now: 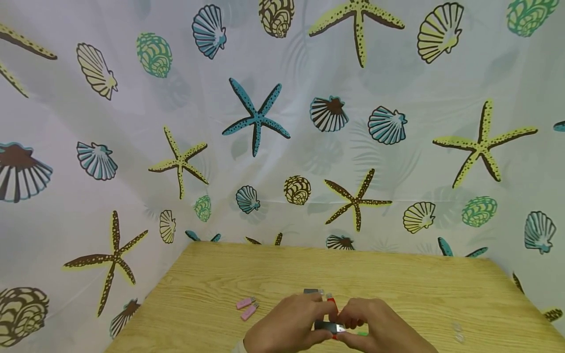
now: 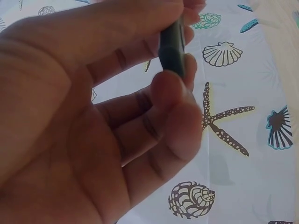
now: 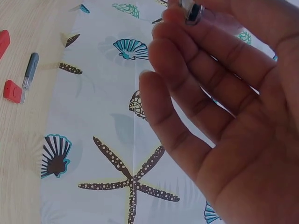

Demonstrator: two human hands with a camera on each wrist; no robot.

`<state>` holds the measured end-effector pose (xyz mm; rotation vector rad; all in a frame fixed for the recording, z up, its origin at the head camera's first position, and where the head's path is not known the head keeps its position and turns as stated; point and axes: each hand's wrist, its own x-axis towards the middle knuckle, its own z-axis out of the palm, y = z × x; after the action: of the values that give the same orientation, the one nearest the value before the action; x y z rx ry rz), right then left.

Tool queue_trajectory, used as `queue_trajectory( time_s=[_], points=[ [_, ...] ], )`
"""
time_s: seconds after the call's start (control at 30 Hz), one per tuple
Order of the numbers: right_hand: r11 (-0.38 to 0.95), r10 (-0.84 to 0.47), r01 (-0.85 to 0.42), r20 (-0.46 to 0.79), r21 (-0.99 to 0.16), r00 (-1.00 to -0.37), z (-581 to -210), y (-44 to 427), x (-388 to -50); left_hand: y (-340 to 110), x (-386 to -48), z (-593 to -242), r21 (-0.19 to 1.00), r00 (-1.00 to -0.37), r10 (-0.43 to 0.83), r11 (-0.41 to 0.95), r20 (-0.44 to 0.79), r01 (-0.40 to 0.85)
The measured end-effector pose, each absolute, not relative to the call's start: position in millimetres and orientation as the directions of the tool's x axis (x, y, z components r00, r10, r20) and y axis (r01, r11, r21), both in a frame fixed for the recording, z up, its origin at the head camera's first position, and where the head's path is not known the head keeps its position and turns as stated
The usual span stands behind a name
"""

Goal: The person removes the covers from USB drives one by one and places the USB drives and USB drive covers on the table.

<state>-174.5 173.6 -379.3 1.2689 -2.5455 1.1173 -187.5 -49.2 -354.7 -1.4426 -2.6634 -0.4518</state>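
A dark USB flash drive (image 1: 325, 327) with a bright metal end is between my two hands above the table. My left hand (image 1: 287, 321) pinches its dark body (image 2: 172, 49) between thumb and fingers. The right hand (image 1: 375, 321) has thumb and fingertips at the metal end (image 3: 192, 13), pinching it; its other fingers are bent loosely. Just beyond the hands lie a red USB drive (image 1: 332, 305) and another dark USB drive (image 1: 311, 291). Part of a green thing (image 1: 362, 334) shows by the right hand, mostly hidden.
Two pink USB drives (image 1: 245, 303) lie side by side, left of the hands. Small clear pieces (image 1: 458, 332) lie on the wooden table (image 1: 397, 274) to the right. A white curtain (image 1: 282, 171) with shells and starfish surrounds the table at the back and sides.
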Motion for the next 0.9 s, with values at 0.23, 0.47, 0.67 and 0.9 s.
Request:
queue_trajectory(
  time_s=[0.23,0.47,0.67,0.9],
  points=[
    [0.382,-0.662,-0.732,0.386,-0.564,-0.643,-379.9,174.1,-175.1,-48.8,-187.8,-354.7,0.219,-0.558,0.803,0.518,0.211,0.827],
    [0.375,-0.662,-0.732,0.389,-0.568,-0.641,-380.4,174.1,-174.8,-49.3,-187.3,-356.6,0.211,-0.547,0.808,0.508,0.22,0.835],
    [0.389,-0.658,-0.725,0.379,-0.569,-0.651,-380.5,173.9,-175.5,-50.0,-186.3,-355.8,0.197,-0.536,0.81,0.5,0.238,0.843],
    [0.372,-0.664,-0.723,0.378,-0.583,-0.646,-380.5,174.6,-175.6,-50.0,-187.8,-354.5,0.226,-0.547,0.81,0.504,0.209,0.833]
  ],
)
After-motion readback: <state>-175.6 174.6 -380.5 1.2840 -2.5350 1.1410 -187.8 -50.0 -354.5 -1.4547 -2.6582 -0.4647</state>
